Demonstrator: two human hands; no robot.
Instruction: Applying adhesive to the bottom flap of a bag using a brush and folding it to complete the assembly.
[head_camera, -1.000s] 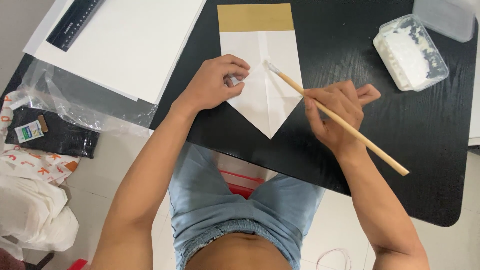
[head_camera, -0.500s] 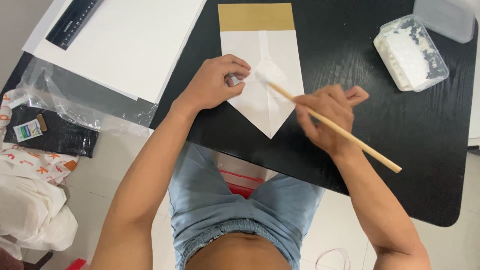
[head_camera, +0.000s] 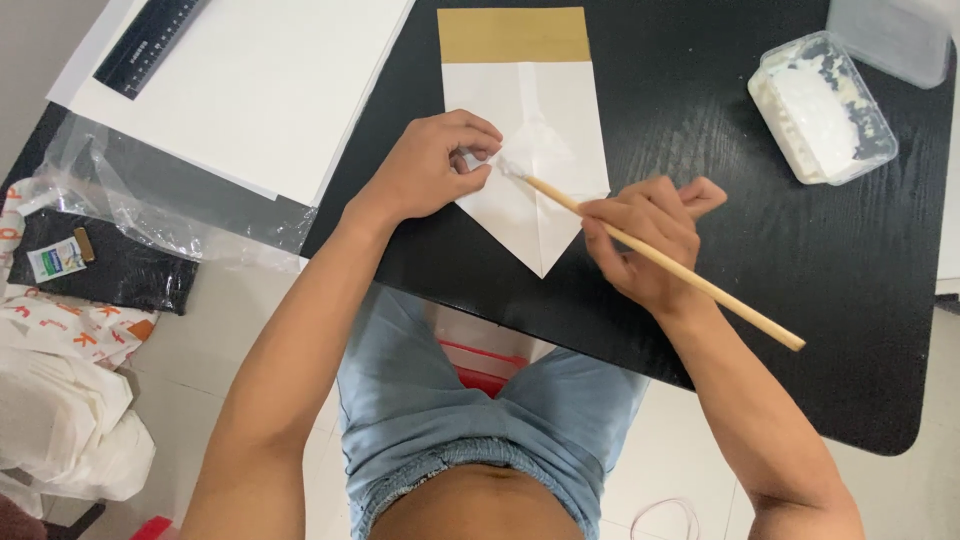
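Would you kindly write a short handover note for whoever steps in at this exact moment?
Left hand pinches the folded white paper by its left flap on the black table.
Right hand holds the wooden stick, tip on the paper beside the left fingertips.
Tub of white paste sits to the right.
Done: paper folded to a point.
Left: pasting the flap, apparently under way.

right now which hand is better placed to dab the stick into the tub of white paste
Right. The right hand already grips the wooden stick and lies nearer the plastic tub of white paste. The left hand is pinching the folded white paper, farther away.
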